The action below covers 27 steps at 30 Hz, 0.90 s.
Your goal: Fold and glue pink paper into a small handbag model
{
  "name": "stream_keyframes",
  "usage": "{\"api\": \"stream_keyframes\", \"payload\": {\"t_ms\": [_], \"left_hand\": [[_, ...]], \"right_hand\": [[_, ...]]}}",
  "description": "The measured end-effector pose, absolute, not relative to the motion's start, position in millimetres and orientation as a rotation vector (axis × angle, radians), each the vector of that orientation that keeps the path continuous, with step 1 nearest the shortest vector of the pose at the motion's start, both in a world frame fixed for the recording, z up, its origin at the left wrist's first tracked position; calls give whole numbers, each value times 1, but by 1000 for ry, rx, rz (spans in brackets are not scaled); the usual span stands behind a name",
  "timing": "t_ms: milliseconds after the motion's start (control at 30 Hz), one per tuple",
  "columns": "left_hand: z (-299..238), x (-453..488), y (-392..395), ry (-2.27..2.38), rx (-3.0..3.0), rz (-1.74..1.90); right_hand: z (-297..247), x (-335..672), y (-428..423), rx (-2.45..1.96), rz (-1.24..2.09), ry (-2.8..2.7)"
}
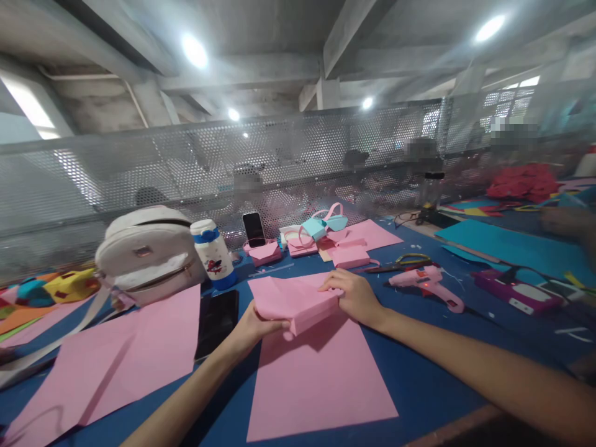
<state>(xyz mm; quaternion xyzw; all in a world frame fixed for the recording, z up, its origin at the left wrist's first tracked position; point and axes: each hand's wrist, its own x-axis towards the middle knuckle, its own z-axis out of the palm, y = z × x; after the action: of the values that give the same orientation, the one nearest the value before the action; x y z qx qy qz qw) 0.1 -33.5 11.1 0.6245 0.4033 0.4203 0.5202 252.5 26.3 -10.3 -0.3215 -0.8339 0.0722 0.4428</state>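
A folded piece of pink paper (298, 303) is held up between both hands, tilted, with a box-like folded edge toward me. My left hand (254, 329) pinches its left corner, thumb along the lower edge. At the right end my right hand (351, 297) grips it, fingers bent over the top. Beneath lies a flat sheet of pink paper (321, 385) on the blue table. A pink glue gun (426, 284) rests to the right, behind it scissors (405, 262) with yellow-and-black handles. Several small pink paper bags (264, 253) stand beyond my hands.
At left are a white backpack (144, 254), a blue-and-white bottle (213, 254), a dark tablet-like slab (218, 320) and creased pink sheets (135, 354). A phone (254, 228) leans at the back. Right are a purple power strip (516, 292) and blue sheets (503, 245). A perforated metal screen (288, 149) borders the table.
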Motion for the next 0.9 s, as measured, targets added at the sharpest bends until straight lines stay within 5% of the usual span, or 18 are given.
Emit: {"api": "stream_keyframes", "payload": {"t_ms": [567, 900], "left_hand": [[12, -2, -26, 959, 1382, 1155], [9, -6, -20, 1314, 1309, 1804]], "right_hand": [[-10, 252, 25, -752, 138, -2041], [3, 253, 22, -703, 123, -1881]]}}
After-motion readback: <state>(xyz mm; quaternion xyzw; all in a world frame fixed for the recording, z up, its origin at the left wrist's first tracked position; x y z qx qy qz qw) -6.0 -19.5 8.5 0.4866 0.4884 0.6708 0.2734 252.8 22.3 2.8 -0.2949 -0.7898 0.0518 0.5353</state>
